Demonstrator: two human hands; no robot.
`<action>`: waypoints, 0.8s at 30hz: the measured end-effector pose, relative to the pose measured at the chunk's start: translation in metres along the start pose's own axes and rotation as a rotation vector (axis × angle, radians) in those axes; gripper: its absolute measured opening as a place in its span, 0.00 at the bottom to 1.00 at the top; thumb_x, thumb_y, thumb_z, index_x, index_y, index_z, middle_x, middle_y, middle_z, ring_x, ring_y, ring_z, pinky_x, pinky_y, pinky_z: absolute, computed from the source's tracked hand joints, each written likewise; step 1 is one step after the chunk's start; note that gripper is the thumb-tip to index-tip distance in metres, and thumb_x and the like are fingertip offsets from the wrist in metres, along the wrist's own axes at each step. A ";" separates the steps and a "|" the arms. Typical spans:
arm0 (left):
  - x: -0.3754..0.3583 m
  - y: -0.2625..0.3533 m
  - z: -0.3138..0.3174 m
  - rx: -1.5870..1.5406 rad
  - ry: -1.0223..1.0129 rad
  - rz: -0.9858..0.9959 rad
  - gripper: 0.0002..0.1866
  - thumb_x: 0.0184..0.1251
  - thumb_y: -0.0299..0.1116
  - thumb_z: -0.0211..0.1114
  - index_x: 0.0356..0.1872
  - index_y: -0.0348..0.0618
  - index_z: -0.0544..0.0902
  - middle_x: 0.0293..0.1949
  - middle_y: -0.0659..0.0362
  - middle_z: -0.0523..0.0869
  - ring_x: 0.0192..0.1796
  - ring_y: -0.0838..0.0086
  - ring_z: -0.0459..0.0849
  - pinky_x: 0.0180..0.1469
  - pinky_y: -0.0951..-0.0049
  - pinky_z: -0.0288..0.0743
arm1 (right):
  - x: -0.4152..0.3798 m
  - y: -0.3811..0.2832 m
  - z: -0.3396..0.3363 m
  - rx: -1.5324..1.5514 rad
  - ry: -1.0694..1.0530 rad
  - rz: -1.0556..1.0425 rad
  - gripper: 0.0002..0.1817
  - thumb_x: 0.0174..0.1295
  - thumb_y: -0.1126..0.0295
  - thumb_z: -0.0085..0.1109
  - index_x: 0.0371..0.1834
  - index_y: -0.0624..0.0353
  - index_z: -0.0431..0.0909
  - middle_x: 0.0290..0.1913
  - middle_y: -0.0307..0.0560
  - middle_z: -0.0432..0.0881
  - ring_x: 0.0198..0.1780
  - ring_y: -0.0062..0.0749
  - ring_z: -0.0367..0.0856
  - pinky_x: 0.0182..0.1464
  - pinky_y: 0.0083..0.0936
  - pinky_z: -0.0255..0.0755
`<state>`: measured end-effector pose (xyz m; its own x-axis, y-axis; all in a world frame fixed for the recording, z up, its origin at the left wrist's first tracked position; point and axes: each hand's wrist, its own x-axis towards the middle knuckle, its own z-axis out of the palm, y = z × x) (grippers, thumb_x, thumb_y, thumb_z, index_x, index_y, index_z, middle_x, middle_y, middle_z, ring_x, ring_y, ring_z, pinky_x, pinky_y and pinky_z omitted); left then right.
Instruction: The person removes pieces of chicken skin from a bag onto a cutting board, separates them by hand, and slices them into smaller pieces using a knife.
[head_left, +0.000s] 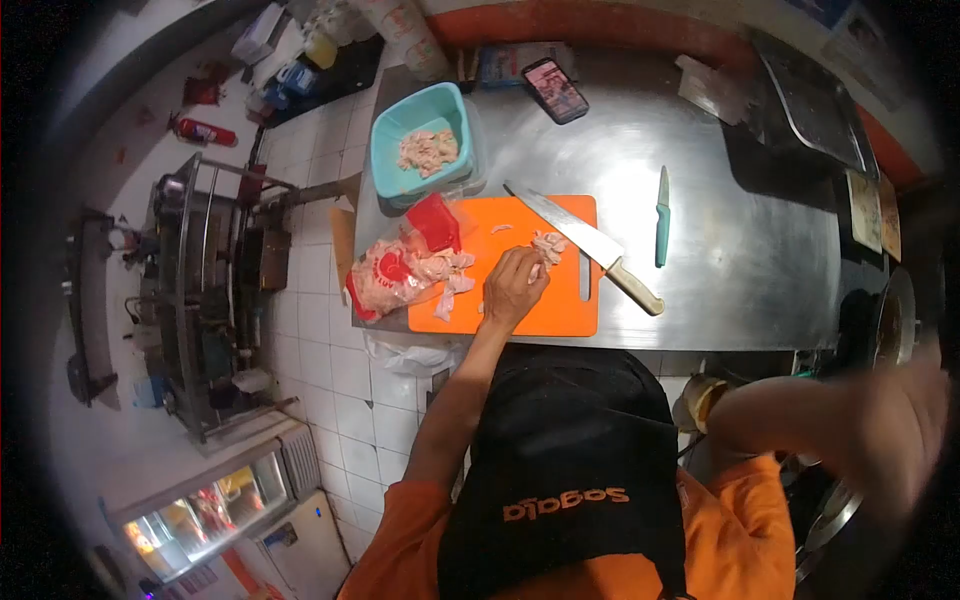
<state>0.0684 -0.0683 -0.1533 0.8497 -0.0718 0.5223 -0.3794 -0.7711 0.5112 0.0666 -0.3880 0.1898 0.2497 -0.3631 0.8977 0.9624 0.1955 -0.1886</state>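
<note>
My left hand (515, 283) rests on the orange cutting board (520, 212), its fingers bent together over a pale piece of raw chicken. Just beyond the fingertips lies a small heap of cut chicken (549, 244). At the far right my right hand (905, 430) is raised off the table and smeared by motion, so its fingers cannot be made out. A large knife (575, 228) with a cream handle lies across the board's right side, touched by neither hand. Left of my hand, a clear plastic bag (385, 278) with red print holds more chicken, some spilling onto the board.
A turquoise tub (385, 150) with chicken pieces stands at the table's back left. A small green-handled knife (662, 230) and a phone (556, 91) lie on the steel table (740, 270). Dark metal trays (815, 95) stand at the back right.
</note>
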 end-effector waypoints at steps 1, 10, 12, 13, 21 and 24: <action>0.001 0.000 -0.002 0.009 0.018 -0.011 0.14 0.55 0.24 0.73 0.43 0.40 0.83 0.42 0.53 0.87 0.47 0.58 0.87 0.49 0.62 0.83 | -0.023 0.020 -0.004 -0.133 0.163 0.191 0.26 0.78 0.69 0.49 0.73 0.75 0.63 0.75 0.70 0.68 0.77 0.50 0.67 0.80 0.41 0.60; -0.001 -0.001 -0.001 0.022 -0.009 -0.020 0.15 0.57 0.27 0.72 0.47 0.40 0.83 0.45 0.53 0.87 0.50 0.56 0.87 0.51 0.60 0.83 | -0.166 0.060 0.015 0.688 0.651 1.411 0.35 0.84 0.45 0.32 0.81 0.61 0.56 0.79 0.70 0.62 0.62 0.49 0.83 0.60 0.37 0.83; -0.002 -0.002 0.000 0.022 -0.010 -0.014 0.16 0.57 0.27 0.72 0.47 0.40 0.83 0.45 0.52 0.87 0.50 0.56 0.87 0.51 0.60 0.83 | -0.157 0.053 0.021 0.659 0.534 1.375 0.40 0.82 0.39 0.27 0.83 0.59 0.53 0.78 0.70 0.65 0.35 0.37 0.86 0.33 0.27 0.84; -0.001 -0.001 -0.001 0.012 -0.009 -0.009 0.16 0.57 0.27 0.72 0.47 0.40 0.83 0.45 0.52 0.87 0.50 0.56 0.87 0.51 0.60 0.83 | -0.154 0.051 0.020 0.650 0.532 1.368 0.40 0.82 0.39 0.27 0.83 0.59 0.53 0.78 0.70 0.65 0.35 0.37 0.86 0.33 0.27 0.84; -0.003 -0.003 0.002 0.023 -0.020 -0.014 0.15 0.58 0.26 0.72 0.47 0.39 0.83 0.44 0.51 0.87 0.49 0.55 0.87 0.50 0.59 0.83 | -0.120 0.035 0.026 1.129 0.549 1.276 0.41 0.81 0.38 0.26 0.87 0.53 0.40 0.75 0.66 0.72 0.14 0.23 0.69 0.10 0.19 0.60; -0.002 -0.001 0.000 0.016 -0.012 -0.013 0.15 0.58 0.26 0.72 0.47 0.39 0.83 0.44 0.51 0.86 0.49 0.55 0.87 0.50 0.59 0.83 | -0.114 0.040 0.012 1.001 0.448 1.171 0.39 0.82 0.42 0.30 0.86 0.56 0.46 0.60 0.61 0.86 0.16 0.21 0.71 0.13 0.19 0.60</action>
<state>0.0667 -0.0676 -0.1549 0.8592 -0.0691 0.5070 -0.3623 -0.7818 0.5074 0.0751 -0.3280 0.0848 0.9468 0.2191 0.2358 -0.1818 0.9686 -0.1697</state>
